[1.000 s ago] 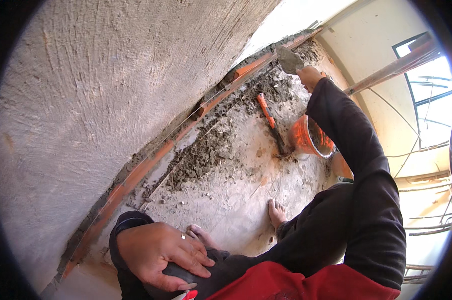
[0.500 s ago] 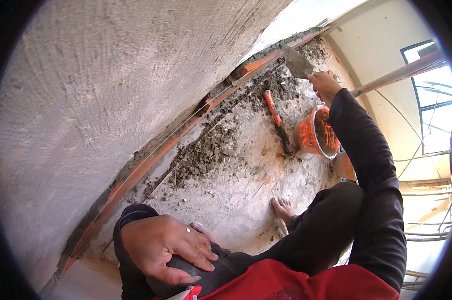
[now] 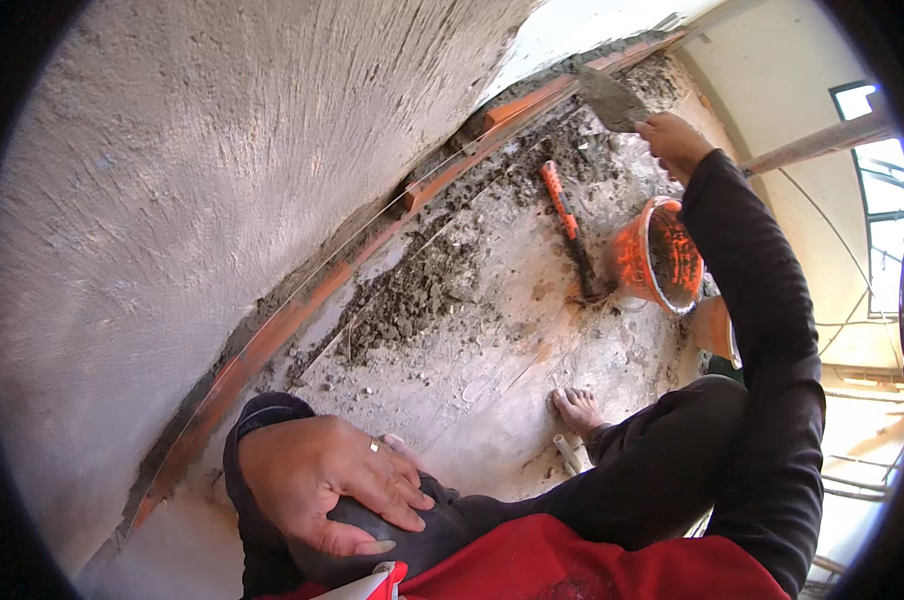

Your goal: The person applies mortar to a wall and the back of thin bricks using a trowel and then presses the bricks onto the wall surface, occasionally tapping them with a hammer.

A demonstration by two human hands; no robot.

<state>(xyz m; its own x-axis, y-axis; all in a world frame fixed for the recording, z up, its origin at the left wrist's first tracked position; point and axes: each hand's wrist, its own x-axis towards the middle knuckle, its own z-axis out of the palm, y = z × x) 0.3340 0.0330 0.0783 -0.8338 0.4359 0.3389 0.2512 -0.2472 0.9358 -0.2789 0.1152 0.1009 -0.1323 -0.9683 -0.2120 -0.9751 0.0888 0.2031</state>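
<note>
Evidently mortar is being laid along the brick course point(image 3: 372, 250) under the plastered wall point(image 3: 222, 180). The right hand point(image 3: 675, 143) grips a loaded trowel point(image 3: 612, 98) beyond the orange bucket point(image 3: 657, 255), its blade pointing toward the bricks, long axis across them. Next probably comes tipping the load on. The left hand point(image 3: 322, 480) rests spread on the knee.
</note>
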